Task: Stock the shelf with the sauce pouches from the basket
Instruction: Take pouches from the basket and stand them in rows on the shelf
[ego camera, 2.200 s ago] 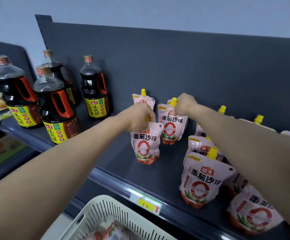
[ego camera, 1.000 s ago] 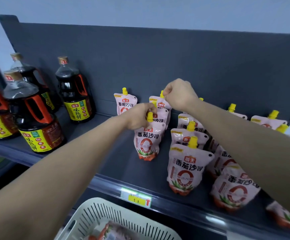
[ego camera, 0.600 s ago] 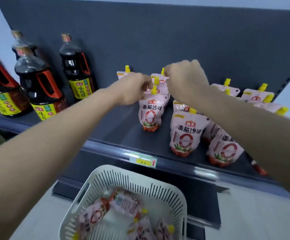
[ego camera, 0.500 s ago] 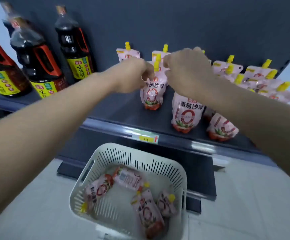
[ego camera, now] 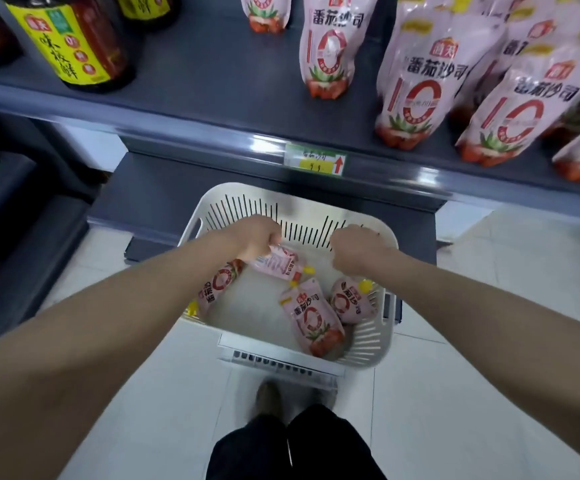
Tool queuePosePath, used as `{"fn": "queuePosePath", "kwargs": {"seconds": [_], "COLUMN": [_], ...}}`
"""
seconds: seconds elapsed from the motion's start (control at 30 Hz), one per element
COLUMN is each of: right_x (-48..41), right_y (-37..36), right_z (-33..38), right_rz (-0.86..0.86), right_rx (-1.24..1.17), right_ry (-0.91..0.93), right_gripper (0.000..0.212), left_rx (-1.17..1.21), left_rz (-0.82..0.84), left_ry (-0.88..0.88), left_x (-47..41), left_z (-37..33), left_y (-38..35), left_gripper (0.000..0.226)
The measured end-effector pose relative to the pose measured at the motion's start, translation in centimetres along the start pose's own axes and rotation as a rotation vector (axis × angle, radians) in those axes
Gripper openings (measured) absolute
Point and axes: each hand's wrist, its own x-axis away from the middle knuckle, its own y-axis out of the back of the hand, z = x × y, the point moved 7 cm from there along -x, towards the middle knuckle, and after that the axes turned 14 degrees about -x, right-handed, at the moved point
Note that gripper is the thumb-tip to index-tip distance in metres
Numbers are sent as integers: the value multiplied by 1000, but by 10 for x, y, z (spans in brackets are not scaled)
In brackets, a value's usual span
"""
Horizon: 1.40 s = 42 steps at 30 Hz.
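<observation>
Both arms are reaching straight down into the white slotted basket (ego camera: 368, 336) sitting on the pale tiled floor (ego camera: 489, 393). The left hand (ego camera: 259, 235) is pinching the top pouch (ego camera: 279, 263), fingers closed on its edge. The right hand (ego camera: 356, 249) is hovering curled over the basket, gripping nothing as far as I can tell. Three more pouches are lying inside. On the dark grey shelf (ego camera: 212, 74), stocked pouches (ego camera: 413, 88) are reading 番茄沙司, next to a yellow-labelled soy bottle (ego camera: 74, 39). The price tag (ego camera: 314, 160) is too blurry to read.

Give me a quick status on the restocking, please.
Left hand gripping a back-facing pouch in the basket. Right hand closed above, empty. Three other pouches inside. Nothing blocking.
</observation>
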Motion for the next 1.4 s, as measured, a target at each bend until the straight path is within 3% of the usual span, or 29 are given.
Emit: {"fn": "queuePosePath", "kwargs": {"seconds": [0.13,0.27,0.47,0.57,0.67,0.77,0.83,0.93,1.17,1.27,1.4], "right_x": [-14,-27,-37,-38,-36,-37,-39,-40,-11,10,49], "right_y": [-43,-70,-84,-84,-90,-87,-80,-67,-3,40,101], "right_z": [-24,-37,-48,-51,-54,-57,-57,-52,-26,-9,22], "right_rz": [118,181,236,284,319,254,175,76,-94,-171,-285], "right_rx": [20,27,49,50,65,24,-9,-20,-3,1,82], "right_ry": [-45,-32,-30,-54,-82,-88,-88,-69,21,61,155], "right_gripper": [16,13,14,26,3,24,22,17,12,11,16], "left_rx": [-49,-23,-343,-421,-480,-470,-424,-131,351,432,357], "left_rz": [14,80,31,-85,-104,-106,-116,-139,-207,-207,-337], "left_ry": [4,-10,23,2,-30,-19,-19,63,239,200,188], "left_x": [-23,-56,-93,-105,-111,-111,-110,-106,-55,-21,32], "left_z": [1,-14,-15,-18,-25,-26,-27,-21,11,2,-10], "left_y": [-47,-88,-134,-136,-140,-138,-132,-110,-34,-5,65], "left_gripper": [52,47,79,67,56,49,43,36,39,32,30]}}
